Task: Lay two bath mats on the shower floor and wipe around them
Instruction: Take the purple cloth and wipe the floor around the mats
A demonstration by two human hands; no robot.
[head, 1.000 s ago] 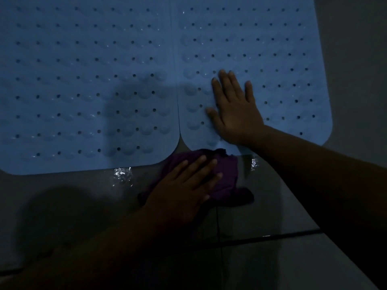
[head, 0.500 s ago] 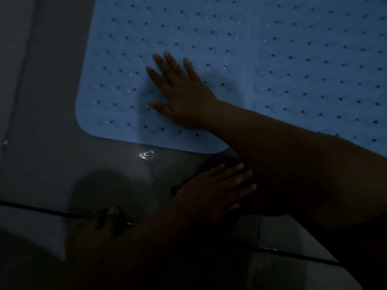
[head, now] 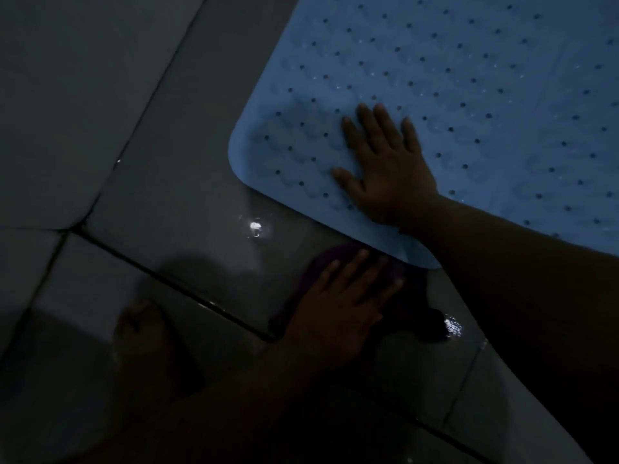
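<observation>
A light blue perforated bath mat (head: 452, 78) lies flat on the dark tiled shower floor (head: 174, 182) and fills the upper right. Its rounded near-left corner shows. I cannot make out a seam to a second mat in the dim light. My right hand (head: 385, 172) rests flat on the mat near that corner, fingers spread, holding nothing. My left hand (head: 338, 306) presses a purple cloth (head: 418, 313) onto the floor just below the mat's near edge. The hand hides most of the cloth.
Wet glints show on the tiles left of the cloth (head: 256, 226) and at its right end (head: 452, 327). A bare foot (head: 144, 336) stands on the floor at lower left. Dark grout lines cross the tiles, and a paler raised surface (head: 67, 95) fills the upper left.
My right hand has shifted from the right-hand mat to the left mat's near corner. My left hand and the cloth have slid left along the mats' near edge, and the view has swung left.
</observation>
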